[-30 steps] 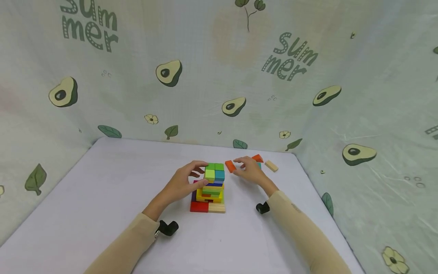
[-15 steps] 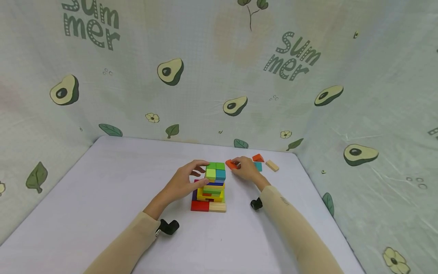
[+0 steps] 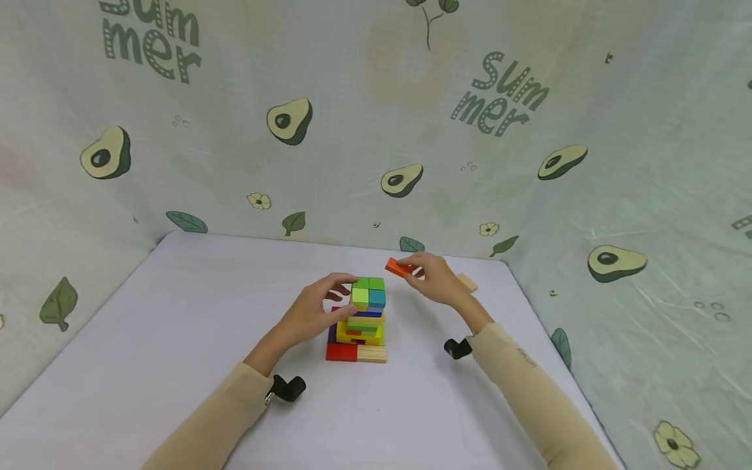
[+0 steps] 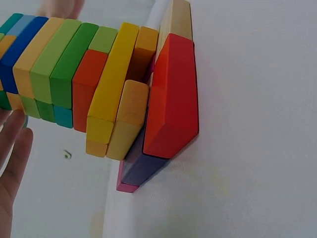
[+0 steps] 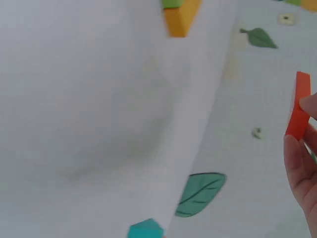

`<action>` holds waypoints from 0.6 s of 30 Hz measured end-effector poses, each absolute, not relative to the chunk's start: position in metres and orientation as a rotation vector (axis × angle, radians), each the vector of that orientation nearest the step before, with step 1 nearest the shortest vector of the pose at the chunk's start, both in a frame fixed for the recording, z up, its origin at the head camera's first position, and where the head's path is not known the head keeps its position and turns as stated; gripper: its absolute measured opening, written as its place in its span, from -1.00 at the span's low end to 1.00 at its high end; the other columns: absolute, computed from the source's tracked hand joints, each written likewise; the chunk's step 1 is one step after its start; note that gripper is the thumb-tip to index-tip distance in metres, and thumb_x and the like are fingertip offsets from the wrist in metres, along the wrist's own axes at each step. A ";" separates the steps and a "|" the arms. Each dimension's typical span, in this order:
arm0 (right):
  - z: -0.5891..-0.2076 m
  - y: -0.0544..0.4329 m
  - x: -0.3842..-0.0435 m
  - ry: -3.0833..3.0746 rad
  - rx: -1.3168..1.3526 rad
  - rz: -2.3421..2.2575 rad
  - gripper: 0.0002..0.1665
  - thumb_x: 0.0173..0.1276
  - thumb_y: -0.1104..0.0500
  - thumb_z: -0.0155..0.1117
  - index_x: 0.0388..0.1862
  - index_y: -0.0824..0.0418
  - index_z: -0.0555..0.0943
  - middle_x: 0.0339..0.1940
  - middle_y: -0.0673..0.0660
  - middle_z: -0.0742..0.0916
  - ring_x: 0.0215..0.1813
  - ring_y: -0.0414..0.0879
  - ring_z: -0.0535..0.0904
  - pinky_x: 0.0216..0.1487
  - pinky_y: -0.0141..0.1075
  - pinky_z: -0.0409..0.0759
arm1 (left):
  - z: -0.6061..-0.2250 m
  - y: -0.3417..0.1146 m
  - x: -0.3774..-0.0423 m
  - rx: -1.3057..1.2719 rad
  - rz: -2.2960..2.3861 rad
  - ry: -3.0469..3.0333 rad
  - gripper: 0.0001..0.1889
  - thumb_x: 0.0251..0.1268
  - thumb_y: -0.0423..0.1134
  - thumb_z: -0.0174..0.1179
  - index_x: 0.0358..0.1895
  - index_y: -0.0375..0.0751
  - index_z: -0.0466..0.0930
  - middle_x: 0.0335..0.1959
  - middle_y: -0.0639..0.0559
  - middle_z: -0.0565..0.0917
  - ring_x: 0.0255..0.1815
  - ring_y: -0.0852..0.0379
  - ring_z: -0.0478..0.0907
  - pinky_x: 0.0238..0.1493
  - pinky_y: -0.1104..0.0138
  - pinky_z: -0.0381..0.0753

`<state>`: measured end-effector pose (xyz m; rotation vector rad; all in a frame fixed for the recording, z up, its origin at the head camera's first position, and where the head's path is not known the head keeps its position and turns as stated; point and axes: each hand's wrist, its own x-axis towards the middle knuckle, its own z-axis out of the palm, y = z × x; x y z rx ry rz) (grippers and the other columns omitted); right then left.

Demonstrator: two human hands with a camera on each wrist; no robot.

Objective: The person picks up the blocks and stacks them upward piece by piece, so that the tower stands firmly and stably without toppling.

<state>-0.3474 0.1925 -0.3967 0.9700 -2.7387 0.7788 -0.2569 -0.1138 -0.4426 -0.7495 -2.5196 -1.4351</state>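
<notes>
A tower of colored wooden blocks (image 3: 365, 324) stands upright on the table, topped by green and teal pieces. My left hand (image 3: 314, 308) is loosely cupped at the tower's upper left side, thumb by the front corner and forefinger by the back one. In the left wrist view, its fingers (image 4: 20, 153) lie right beside the upper layers. My right hand (image 3: 439, 281) pinches an orange block (image 3: 396, 267) between thumb and fingers, raised to the right of the tower. The right wrist view shows this orange block (image 5: 298, 101) against the backdrop.
At the tower's foot lie a red block (image 3: 342, 352) and a plain wood block (image 3: 372, 354). Another plain wood block (image 3: 467, 282) rests on the table behind the right hand. A teal piece (image 5: 145, 230) shows low in the right wrist view. A printed cloth hangs behind.
My right hand reached the orange block lying on the table, took hold of it and lifted it. The left hand has stayed beside the tower.
</notes>
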 end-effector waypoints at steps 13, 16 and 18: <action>-0.350 0.165 -0.304 -2.618 1.360 0.852 -0.60 0.49 0.26 0.42 0.27 0.05 0.75 0.19 -0.02 0.77 0.17 -0.11 0.65 0.12 -0.16 0.76 | -0.445 -0.115 -0.258 -0.780 -1.441 -2.489 -0.22 0.40 -0.06 0.45 0.60 0.25 0.27 0.41 -0.06 0.59 0.22 -0.12 0.65 0.26 -0.11 0.68; -0.354 0.163 -0.304 -2.597 1.389 0.871 -0.60 0.49 0.28 0.42 0.26 0.07 0.75 0.20 0.00 0.78 0.19 -0.08 0.66 0.14 -0.14 0.75 | -0.445 -0.114 -0.258 -0.800 -1.413 -2.480 -0.21 0.40 -0.05 0.45 0.61 0.24 0.25 0.41 -0.04 0.59 0.21 -0.05 0.65 0.26 -0.05 0.69; -0.355 0.162 -0.303 -2.587 1.404 0.885 -0.61 0.49 0.28 0.42 0.26 0.09 0.75 0.20 0.02 0.78 0.21 -0.06 0.66 0.17 -0.11 0.75 | -0.445 -0.113 -0.258 -0.817 -1.394 -2.473 -0.20 0.41 -0.05 0.45 0.62 0.24 0.24 0.41 -0.02 0.59 0.20 -0.02 0.65 0.26 -0.02 0.69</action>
